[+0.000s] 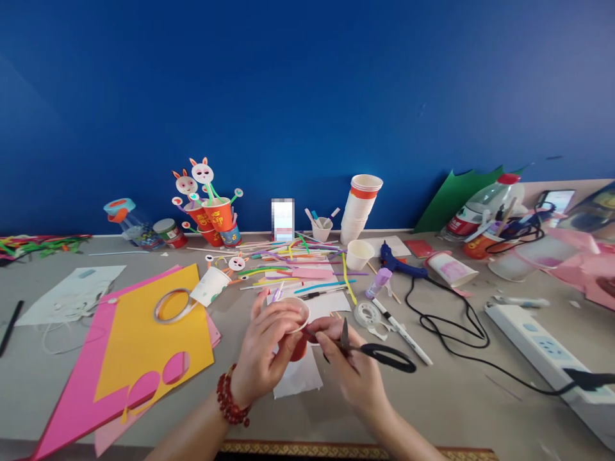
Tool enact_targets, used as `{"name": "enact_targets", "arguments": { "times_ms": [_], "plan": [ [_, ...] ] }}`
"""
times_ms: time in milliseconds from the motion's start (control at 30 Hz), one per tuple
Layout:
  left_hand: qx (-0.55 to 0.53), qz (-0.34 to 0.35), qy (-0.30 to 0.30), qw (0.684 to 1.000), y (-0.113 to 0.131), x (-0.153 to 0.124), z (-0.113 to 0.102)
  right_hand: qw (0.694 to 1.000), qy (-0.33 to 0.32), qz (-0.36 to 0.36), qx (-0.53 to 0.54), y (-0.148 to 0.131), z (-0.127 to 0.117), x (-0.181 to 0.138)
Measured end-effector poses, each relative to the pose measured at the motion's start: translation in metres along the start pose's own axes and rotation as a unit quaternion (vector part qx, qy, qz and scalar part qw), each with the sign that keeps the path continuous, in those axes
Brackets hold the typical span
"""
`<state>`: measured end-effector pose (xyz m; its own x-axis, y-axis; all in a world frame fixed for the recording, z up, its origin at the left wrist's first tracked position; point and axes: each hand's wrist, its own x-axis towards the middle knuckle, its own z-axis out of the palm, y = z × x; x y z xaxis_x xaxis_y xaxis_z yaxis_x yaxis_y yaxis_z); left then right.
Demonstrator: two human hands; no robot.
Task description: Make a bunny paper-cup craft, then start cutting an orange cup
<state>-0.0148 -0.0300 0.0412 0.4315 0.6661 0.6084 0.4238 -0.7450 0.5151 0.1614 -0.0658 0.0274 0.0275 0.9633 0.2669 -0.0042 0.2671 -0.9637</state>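
Red paper cup [298, 333] held low at table centre, just above a white sheet [300, 378], between both hands. Cup lies tipped over: its long axis runs roughly toward 1 o'clock, white-lined mouth facing up and away at about 12, red base down toward the person and mostly covered.

Left hand [264, 355] comes in from 7 o'clock, forearm slanting up-right, a red bead bracelet [229, 398] at the wrist. Fingers curl closed round the cup's left wall, fingertips up near the rim; firm wrap, cup in hold.

Right hand [353, 368] comes in from 5 o'clock, forearm slanting up-left. It is closed on black-handled scissors [372, 351]; thumb side touches the cup's right edge. Blade tip stands up toward 12, just right of the cup; handle loops trail out toward 3. Whether the blades are parted cannot be told.

At 9 o'clock of the hands: yellow foam sheet [139, 339] over pink, a tape ring [172, 305] on it. At 2 o'clock: small tape roll [368, 314], white pen [402, 333], blue glue gun [398, 264] with black cord. At 12, well apart: strewn coloured strips [307, 262], stack of cups [361, 206].
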Motion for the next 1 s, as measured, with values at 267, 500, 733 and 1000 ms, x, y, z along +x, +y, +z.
{"name": "enact_targets", "arguments": {
  "times_ms": [267, 500, 733, 1000],
  "plan": [
    [-0.083, -0.067, -0.001, 0.994, -0.001, 0.001, 0.003, 0.924, -0.102, -0.253, -0.269, 0.001, -0.018, 0.015],
    [-0.097, -0.082, 0.006, 0.992, -0.005, 0.001, 0.005, 0.922, -0.118, -0.229, -0.288, 0.002, -0.020, 0.023],
    [0.049, 0.023, 0.043, 0.998, -0.004, -0.003, 0.009, 0.990, 0.061, 0.099, 0.081, 0.008, 0.018, 0.006],
    [0.034, 0.032, 0.098, 0.994, -0.012, -0.005, 0.011, 0.994, 0.025, 0.085, 0.068, -0.006, 0.009, 0.015]
  ]
}}
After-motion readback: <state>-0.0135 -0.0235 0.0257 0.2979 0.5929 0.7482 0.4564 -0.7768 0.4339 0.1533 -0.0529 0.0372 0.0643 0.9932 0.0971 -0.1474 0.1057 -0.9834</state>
